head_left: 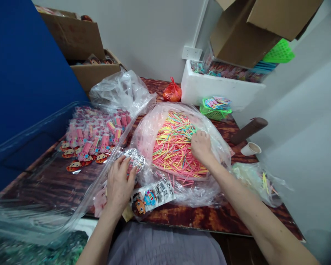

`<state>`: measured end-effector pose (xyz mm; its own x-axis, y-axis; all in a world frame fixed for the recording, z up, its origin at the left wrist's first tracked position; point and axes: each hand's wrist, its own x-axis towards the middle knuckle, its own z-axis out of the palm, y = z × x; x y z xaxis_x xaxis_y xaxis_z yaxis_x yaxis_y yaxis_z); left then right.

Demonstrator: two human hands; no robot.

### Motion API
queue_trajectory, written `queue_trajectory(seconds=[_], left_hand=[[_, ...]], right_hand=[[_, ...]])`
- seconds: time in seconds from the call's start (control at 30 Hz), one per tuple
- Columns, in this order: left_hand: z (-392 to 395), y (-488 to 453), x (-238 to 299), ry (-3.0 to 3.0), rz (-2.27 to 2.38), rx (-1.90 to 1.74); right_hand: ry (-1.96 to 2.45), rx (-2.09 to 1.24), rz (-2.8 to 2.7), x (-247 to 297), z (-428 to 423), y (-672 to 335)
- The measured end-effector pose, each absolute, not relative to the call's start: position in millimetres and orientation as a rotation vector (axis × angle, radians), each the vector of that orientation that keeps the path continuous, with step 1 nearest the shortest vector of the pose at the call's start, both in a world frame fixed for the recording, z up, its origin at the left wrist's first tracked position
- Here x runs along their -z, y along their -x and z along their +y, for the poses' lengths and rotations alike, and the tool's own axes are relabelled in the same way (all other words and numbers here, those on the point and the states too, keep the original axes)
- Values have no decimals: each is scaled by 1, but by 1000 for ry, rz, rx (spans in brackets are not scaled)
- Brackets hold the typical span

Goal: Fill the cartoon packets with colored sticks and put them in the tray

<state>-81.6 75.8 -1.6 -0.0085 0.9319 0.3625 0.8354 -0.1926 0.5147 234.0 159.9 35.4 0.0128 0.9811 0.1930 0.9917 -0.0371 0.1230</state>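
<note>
A large heap of thin pink, yellow and green sticks (176,147) lies in an opened clear plastic bag (143,136) at the middle of the table. My right hand (202,147) is at the heap's right side, its fingers curled closed on some sticks; the fingertips are partly hidden. At the left of the bag, my left hand (119,180) has its thumb and fingers around a silver-and-clear packet (138,159) with pink sticks showing in it. Beside that hand lies a flat silver packet (161,191) with a cartoon head printed at one end.
Several filled packets (95,136) lie in a clear plastic tub (99,184) at left. Behind stand cardboard boxes (99,73), a red bag (172,91), a white foam box (220,86) and a green basket (213,113). A paper cup (251,148) and small plastic bag (253,180) are at right.
</note>
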Motion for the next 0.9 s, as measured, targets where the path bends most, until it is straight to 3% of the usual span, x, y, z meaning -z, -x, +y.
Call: queue_trajectory(seconds=[0.3, 0.57, 0.77, 0.83, 0.9], left_hand=[[68, 78, -6, -2082, 1787, -1000], [71, 47, -7, -2048, 1580, -986], [77, -13, -10, -1619, 1240, -1059], [76, -37, -5, -1665, 1164, -1087], [74, -55, 2, -1864, 1114, -1022]], right_hand=[[2092, -407, -1712, -50, 184, -259], [1875, -568, -1626, -31, 155, -258], [1423, -1604, -1104, -13, 87, -226], [1324, -1764, -1061, -3, 67, -210], [1308, -1692, -1134, 6, 56, -200]])
